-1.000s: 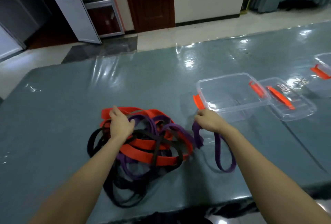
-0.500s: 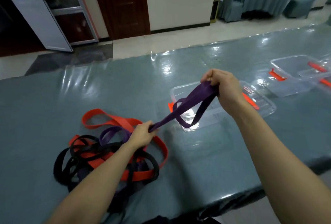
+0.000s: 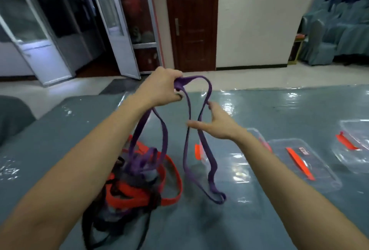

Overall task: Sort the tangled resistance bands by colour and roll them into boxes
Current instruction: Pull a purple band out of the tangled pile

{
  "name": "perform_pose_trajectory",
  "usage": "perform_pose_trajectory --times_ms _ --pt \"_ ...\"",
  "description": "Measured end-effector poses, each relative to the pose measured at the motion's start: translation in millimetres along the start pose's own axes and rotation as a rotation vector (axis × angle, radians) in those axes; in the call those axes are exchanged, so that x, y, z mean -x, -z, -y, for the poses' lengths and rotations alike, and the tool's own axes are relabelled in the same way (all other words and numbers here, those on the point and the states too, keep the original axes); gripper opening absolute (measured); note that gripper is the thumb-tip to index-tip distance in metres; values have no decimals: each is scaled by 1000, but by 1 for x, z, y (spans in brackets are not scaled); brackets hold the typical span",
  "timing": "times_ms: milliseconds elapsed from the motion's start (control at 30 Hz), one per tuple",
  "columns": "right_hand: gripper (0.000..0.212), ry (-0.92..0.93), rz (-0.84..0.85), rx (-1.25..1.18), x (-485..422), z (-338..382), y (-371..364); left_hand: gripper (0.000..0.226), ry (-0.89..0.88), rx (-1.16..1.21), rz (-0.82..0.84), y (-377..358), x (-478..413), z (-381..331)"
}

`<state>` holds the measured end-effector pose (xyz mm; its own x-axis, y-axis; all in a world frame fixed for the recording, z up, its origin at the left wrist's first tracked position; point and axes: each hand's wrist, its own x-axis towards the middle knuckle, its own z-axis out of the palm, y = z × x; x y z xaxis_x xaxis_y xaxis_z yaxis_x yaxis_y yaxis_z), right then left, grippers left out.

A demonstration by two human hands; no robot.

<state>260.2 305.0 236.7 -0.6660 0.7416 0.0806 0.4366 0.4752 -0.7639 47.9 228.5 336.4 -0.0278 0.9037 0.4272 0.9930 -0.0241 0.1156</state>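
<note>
A tangle [image 3: 135, 185] of flat, rubbery orange, black and purple bands lies heaped on the glossy, film-covered teal counter [image 3: 60, 149]. Above the tangle, the left hand [image 3: 161, 88] clamps its fingers on the top of a purple band [image 3: 211, 171]. One loop runs down into the tangle and another dangles just right of it. The right hand [image 3: 215, 125] is spread, fingers apart, at a hanging strand; contact is unclear. Pulling higher would likely cinch the snag or drag the heap. Clear rigid boxes [image 3: 319, 169] with orange clips [image 3: 298, 162] stand further right of the tangle.

Band pile [image 3: 137, 189] on table [image 3: 259, 221], left of boxes [image 3: 319, 171]
</note>
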Motion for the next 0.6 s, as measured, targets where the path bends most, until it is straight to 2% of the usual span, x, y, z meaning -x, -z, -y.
perform_pose_trajectory --times_ms 100,200,233,267,333,367,400,467,567,600 --pt "148 103 -70 -87 -15 21 0 42 44 -57 46 13 -1 -26" --pt "151 177 -133 -182 -22 24 0 57 71 -17 89 11 13 -38" --pt "144 190 -96 -151 -21 25 2 55 73 18 92 10 20 -39" --pt "128 197 -8 -111 -21 26 5 51 67 39 84 9 26 -40" --pt "66 207 201 -28 -22 28 13 38 55 30 28 12 37 -39" --pt "39 207 238 -43 -22 29 16 34 62 21 -7 17 39 -37" --pt "26 196 222 -101 -23 30 21 33 80 20 -37 24 40 -33" --pt "19 178 184 -230 -20 30 29 31 127 30 -85 41 40 -27" --pt "15 166 405 -185 -14 41 45 19 177 -21 -107 64 37 -20" --pt "17 172 409 -184 -15 48 55 20 193 -36 -114 69 37 -16"
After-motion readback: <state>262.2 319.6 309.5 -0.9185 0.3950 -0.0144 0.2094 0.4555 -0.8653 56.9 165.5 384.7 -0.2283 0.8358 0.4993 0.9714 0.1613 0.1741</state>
